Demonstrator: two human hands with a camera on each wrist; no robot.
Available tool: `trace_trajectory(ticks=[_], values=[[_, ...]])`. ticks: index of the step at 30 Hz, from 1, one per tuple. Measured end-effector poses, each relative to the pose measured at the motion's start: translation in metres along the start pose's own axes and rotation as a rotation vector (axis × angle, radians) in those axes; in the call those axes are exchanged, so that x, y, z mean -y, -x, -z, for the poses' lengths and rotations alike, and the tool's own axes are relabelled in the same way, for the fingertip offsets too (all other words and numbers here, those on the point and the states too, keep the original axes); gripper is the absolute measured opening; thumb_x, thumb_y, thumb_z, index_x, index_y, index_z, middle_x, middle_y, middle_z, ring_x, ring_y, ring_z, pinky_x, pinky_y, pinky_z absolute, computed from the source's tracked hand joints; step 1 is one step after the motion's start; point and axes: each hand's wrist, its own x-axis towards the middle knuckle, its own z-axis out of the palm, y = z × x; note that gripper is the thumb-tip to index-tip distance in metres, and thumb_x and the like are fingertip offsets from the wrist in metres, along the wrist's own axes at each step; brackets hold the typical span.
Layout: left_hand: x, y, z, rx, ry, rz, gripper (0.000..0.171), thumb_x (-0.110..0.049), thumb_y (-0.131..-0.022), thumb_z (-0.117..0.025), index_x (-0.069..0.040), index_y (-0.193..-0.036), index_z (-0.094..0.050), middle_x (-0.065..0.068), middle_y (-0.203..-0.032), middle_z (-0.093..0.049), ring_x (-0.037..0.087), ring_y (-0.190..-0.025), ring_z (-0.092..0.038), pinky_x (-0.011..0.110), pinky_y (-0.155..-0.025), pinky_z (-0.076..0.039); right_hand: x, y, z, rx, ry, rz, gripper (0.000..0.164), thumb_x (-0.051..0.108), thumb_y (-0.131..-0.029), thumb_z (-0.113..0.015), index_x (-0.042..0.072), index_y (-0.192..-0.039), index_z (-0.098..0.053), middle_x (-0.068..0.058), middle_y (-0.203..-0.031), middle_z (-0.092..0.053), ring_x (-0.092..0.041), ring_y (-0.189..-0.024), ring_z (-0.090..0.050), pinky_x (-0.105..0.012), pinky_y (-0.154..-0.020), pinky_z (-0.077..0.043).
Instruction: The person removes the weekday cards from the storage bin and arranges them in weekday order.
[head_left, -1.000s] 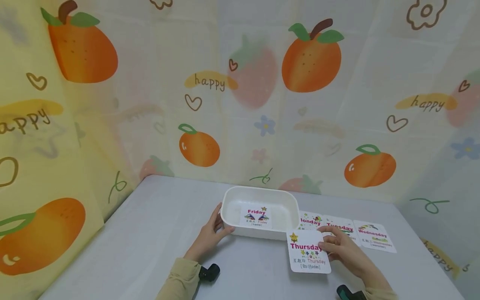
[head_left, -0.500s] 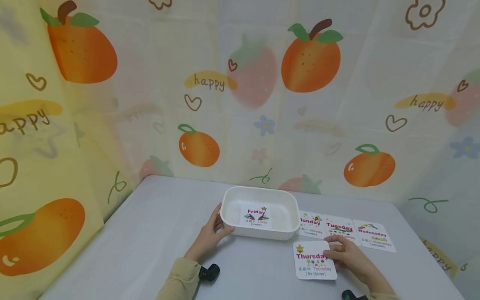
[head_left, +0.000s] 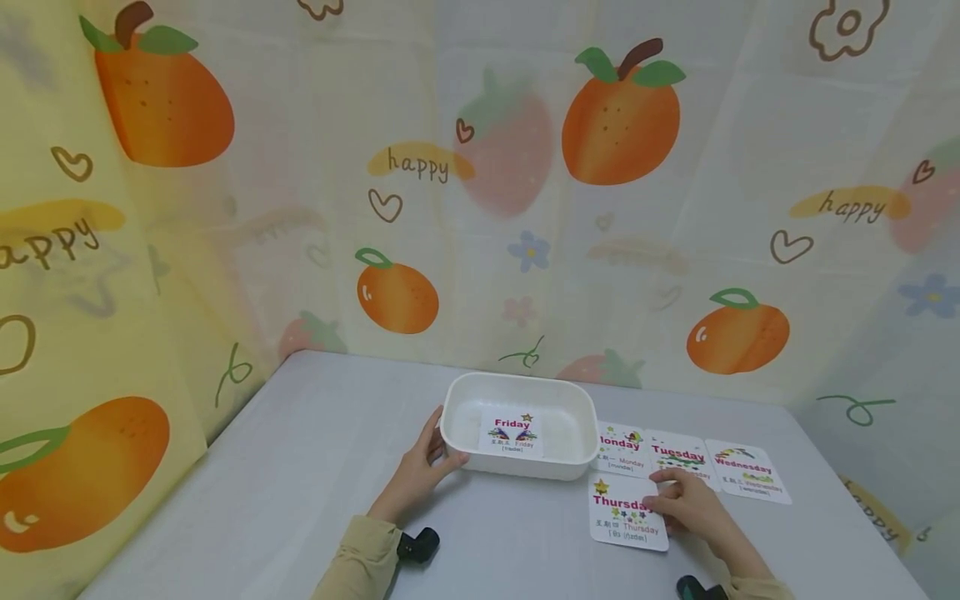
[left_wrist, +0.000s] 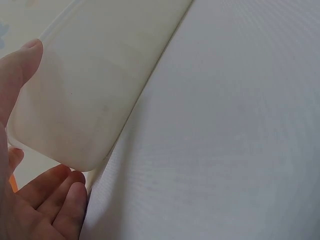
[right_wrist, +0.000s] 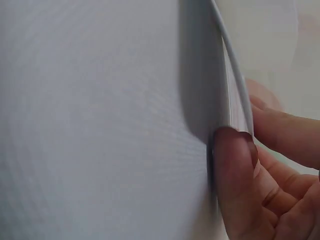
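Note:
My left hand point(head_left: 418, 477) holds the near left corner of a white plastic tray point(head_left: 525, 467). In the left wrist view the thumb point(left_wrist: 31, 55) lies along one side of the tray and the other fingers meet its end. A Friday card point(head_left: 512, 435) lies inside. My right hand point(head_left: 699, 506) pinches the right edge of a square Thursday card point(head_left: 628, 527), just in front of the Monday card point(head_left: 622, 457). The right wrist view has the card edge-on, low over the table, with the thumb point(right_wrist: 232, 165) at its edge.
Monday, a Tuesday card point(head_left: 678, 454) and a Wednesday card point(head_left: 747, 473) lie in a row right of the tray on the white table point(head_left: 300, 467). A fruit-printed curtain point(head_left: 480, 275) closes off the back and sides.
My right hand has drawn the Thursday card right and down from over the tray's corner, then slightly back up, close below the Monday card. The left hand and tray stay put.

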Motion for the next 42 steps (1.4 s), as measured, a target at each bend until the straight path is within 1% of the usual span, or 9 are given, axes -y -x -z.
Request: trace_trajectory(ticks=[3,7,16,27,36,42], values=[[0.0002,0.0004,0.0006,0.0,-0.005,0.006,0.093,-0.047,-0.079,-0.07,-0.026,-0.149,-0.014,0.016,-0.136,-0.044,0.03,-0.122,-0.044,0.04,-0.1,-0.039,0.0014,-0.0007,-0.001,-0.004,0.007,-0.001,0.05,0.018,-0.076,-0.076,-0.006,-0.114,-0.052,-0.007,-0.076,-0.059,-0.019,-0.059,-0.056,-0.03,-0.051,-0.053],[0.0007,0.0002,0.0008,0.002,-0.006,0.001,0.093,-0.046,-0.079,-0.07,-0.025,-0.149,-0.014,0.016,-0.136,-0.044,0.031,-0.122,-0.044,0.04,-0.1,-0.039,0.0039,-0.0007,-0.0008,0.001,0.026,0.022,0.047,0.017,-0.079,-0.074,-0.007,-0.112,-0.051,-0.006,-0.074,-0.058,-0.018,-0.058,-0.055,-0.031,-0.051,-0.052],[0.0022,-0.0007,-0.0001,0.006,-0.008,0.003,0.092,-0.046,-0.079,-0.07,-0.025,-0.149,-0.014,0.016,-0.135,-0.044,0.031,-0.123,-0.044,0.041,-0.101,-0.038,0.0071,-0.0002,0.0002,-0.021,0.074,0.066,0.042,0.015,-0.079,-0.072,-0.007,-0.109,-0.051,-0.005,-0.068,-0.056,-0.018,-0.053,-0.055,-0.03,-0.047,-0.05],[0.002,-0.0005,0.0003,0.004,0.003,0.009,0.092,-0.046,-0.079,-0.07,-0.027,-0.149,-0.014,0.015,-0.134,-0.046,0.03,-0.122,-0.045,0.041,-0.1,-0.039,0.0059,-0.0016,0.0011,-0.028,0.168,0.071,0.04,0.018,-0.08,-0.072,-0.005,-0.106,-0.052,-0.005,-0.068,-0.052,-0.016,-0.053,-0.051,-0.027,-0.046,-0.043],[0.0005,-0.0004,0.001,-0.003,0.002,0.012,0.093,-0.045,-0.078,-0.071,-0.026,-0.149,-0.015,0.015,-0.134,-0.046,0.029,-0.122,-0.045,0.04,-0.101,-0.038,0.003,-0.0043,0.0018,-0.03,0.182,0.074,0.042,0.021,-0.08,-0.073,-0.004,-0.107,-0.053,-0.005,-0.067,-0.051,-0.016,-0.052,-0.05,-0.026,-0.045,-0.042],[0.0001,-0.0005,0.0006,-0.001,0.006,0.012,0.093,-0.046,-0.078,-0.071,-0.026,-0.149,-0.014,0.015,-0.134,-0.045,0.03,-0.122,-0.045,0.041,-0.101,-0.038,0.0016,-0.005,0.0025,-0.031,0.177,0.045,0.044,0.022,-0.079,-0.074,-0.003,-0.108,-0.053,-0.005,-0.067,-0.052,-0.016,-0.053,-0.05,-0.025,-0.046,-0.041]])
